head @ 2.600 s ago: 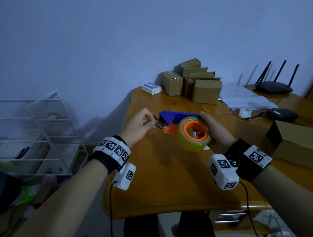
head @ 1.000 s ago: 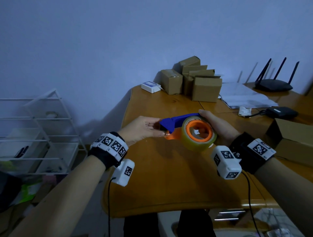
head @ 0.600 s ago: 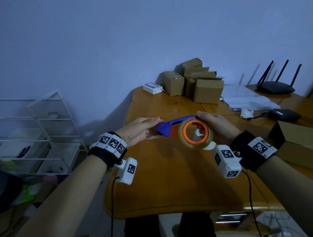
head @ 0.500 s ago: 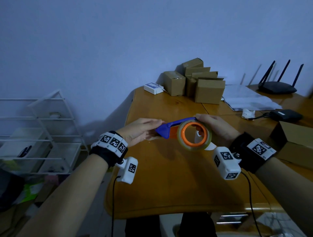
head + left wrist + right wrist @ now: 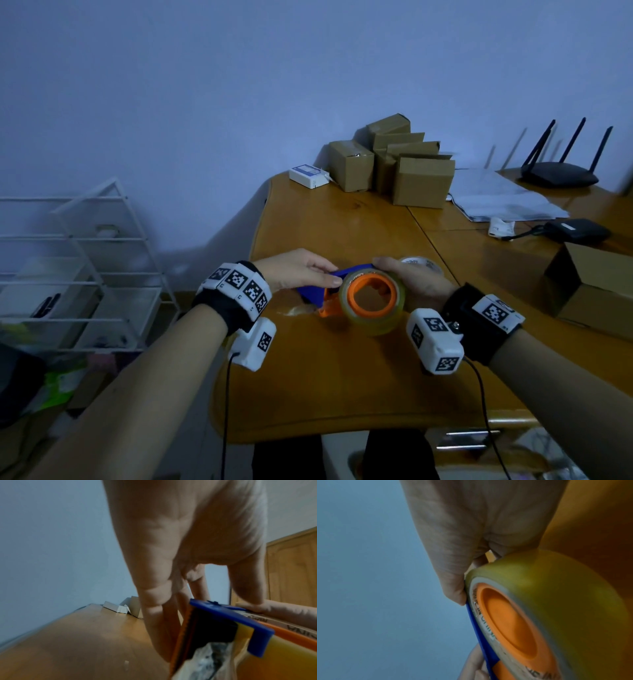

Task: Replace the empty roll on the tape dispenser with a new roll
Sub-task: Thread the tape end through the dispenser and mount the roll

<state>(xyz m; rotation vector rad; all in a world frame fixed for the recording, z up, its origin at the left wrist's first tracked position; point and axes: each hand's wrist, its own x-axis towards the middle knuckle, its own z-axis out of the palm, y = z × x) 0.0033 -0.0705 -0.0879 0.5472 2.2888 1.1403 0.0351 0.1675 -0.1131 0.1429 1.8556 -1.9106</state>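
Just below the middle of the head view, both hands hold the tape dispenser (image 5: 318, 294) low over the wooden table (image 5: 342, 377); whether its underside touches the wood I cannot tell. The new roll (image 5: 376, 318), yellowish and translucent, sits on the dispenser's orange hub (image 5: 371, 296), its open face turned toward the viewer.

The left hand (image 5: 294, 270), left of centre, comes down on the blue end of the dispenser: its fingers curl over the blue top and the thumb tip lies on the roll's upper left edge, so the grip is a pinch around the blue head. In the left wrist view the fingers (image 5: 159, 615) reach down beside the blue plate and orange side, with a crumpled end of clear tape hanging at the bottom of the frame.

The right hand (image 5: 416, 284), right of centre, wraps round the far side of the roll, its forefinger laid along the blue top. In the right wrist view the thumb presses the rim of the roll beside the blue edge, and the fingers curl out of sight behind.

Just behind the right hand, a cardboard core (image 5: 419, 263), the empty roll as it seems, lies on the table. Toward the upper right stand brown cardboard boxes (image 5: 394, 164), a sheaf of papers (image 5: 500, 198) and a black router (image 5: 558, 174). A white wire rack (image 5: 85, 267) fills the left edge.
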